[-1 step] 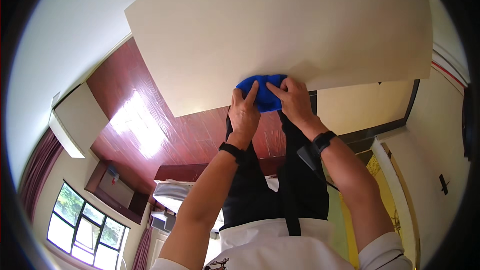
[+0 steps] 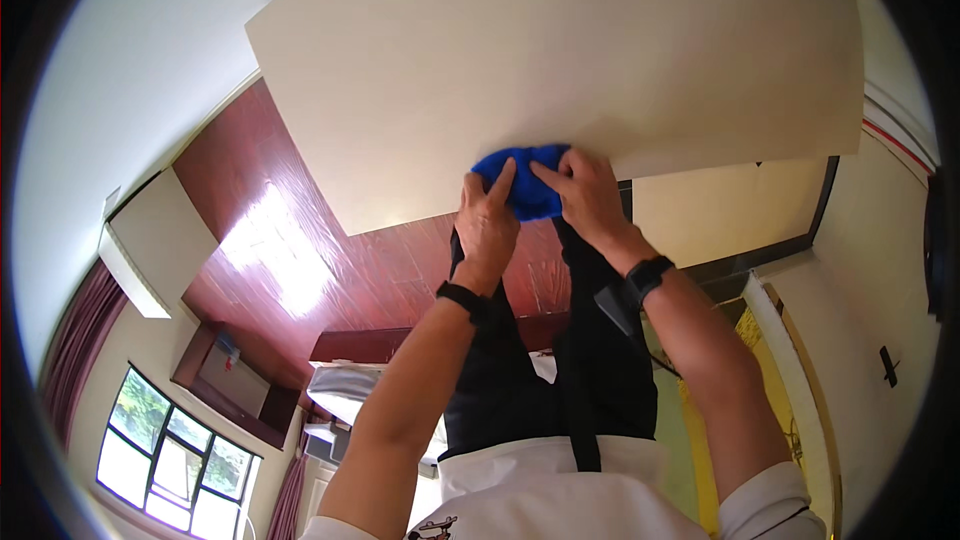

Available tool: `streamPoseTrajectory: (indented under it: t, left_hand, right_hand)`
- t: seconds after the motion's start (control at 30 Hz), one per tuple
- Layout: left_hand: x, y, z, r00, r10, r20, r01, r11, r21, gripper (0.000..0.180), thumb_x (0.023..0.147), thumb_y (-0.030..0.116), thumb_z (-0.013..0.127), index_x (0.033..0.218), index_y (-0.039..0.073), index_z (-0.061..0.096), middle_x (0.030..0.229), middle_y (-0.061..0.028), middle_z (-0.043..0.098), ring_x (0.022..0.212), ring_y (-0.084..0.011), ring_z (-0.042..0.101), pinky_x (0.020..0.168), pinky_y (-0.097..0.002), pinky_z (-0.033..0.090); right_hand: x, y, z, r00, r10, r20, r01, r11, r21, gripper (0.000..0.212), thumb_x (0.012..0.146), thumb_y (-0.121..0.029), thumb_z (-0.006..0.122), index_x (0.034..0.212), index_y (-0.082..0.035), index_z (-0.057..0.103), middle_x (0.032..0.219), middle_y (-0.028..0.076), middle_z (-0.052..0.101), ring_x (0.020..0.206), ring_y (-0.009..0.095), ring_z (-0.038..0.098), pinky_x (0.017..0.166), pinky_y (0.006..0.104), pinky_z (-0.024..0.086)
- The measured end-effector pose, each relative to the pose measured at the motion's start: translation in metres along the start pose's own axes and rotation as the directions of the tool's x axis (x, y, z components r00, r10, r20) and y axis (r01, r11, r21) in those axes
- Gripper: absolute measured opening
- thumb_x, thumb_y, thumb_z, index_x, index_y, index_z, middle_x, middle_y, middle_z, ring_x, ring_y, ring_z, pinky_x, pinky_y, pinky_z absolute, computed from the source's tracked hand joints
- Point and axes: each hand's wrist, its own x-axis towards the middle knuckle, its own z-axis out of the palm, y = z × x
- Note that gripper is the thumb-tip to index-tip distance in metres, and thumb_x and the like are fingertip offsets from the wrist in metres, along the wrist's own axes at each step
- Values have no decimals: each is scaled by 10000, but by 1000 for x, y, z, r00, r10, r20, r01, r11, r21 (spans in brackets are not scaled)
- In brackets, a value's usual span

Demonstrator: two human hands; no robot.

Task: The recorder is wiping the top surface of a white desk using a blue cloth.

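A blue cloth, bunched and folded, is held between my two hands at the near edge of the pale tabletop. Part of it lies over the edge and part hangs in front. My left hand grips its left side, index finger stretched along the top of the fabric. On the right side, my right hand pinches the cloth, with its index finger pointing inward across it. The undersides of the fingers and the far side of the cloth are hidden. A dark band sits on each wrist.
Reddish-brown wooden floor spreads left of and below the table, with bright window glare on it. A white cabinet stands at the left wall. To the right is a dark-framed pale panel. My legs are just below the table edge.
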Motion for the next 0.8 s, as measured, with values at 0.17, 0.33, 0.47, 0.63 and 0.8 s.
streamPoseTrajectory:
  t: [0.17,0.33,0.47,0.63,0.8]
  left_hand:
    - [69,36,-1,999,38,-39,-38,999,6,544,827,-5,682,1337,184,670,1037,-152,554,968,-359,630,776,-463,563]
    - [42,56,28,993,108,-36,-109,994,-22,556,827,-41,639,1333,186,672,1049,-170,562,1014,-373,631,805,-461,575]
    - [18,75,39,980,134,145,-132,991,-22,576,815,-45,640,1341,188,662,1050,-172,567,1034,-382,634,830,-462,575]
    - [92,122,48,975,211,68,-207,977,-57,582,803,-27,657,1339,199,654,1056,-169,571,1008,-376,634,810,-470,572]
    - [102,145,68,967,256,-15,-256,965,-54,529,826,-13,658,1304,211,690,1072,-171,572,1024,-372,635,826,-466,573]
  right_hand:
    - [65,40,-39,992,122,-18,-122,991,-51,447,796,1,675,1168,-224,776,873,50,587,841,246,604,784,404,475]
    - [0,48,-38,981,188,-54,-193,977,-90,519,768,36,684,1218,-211,758,868,54,573,838,259,603,781,425,476]
    - [-47,62,-61,977,208,36,-207,978,-35,546,752,47,681,1234,-201,750,881,68,564,846,273,598,785,436,477]
    - [13,116,-103,980,186,-65,-192,977,-91,572,735,50,696,1245,-208,737,906,99,581,820,312,617,733,431,512]
    - [-9,120,-98,927,314,-203,-340,934,-108,627,738,35,730,1310,-219,693,936,96,573,842,300,620,741,426,501]
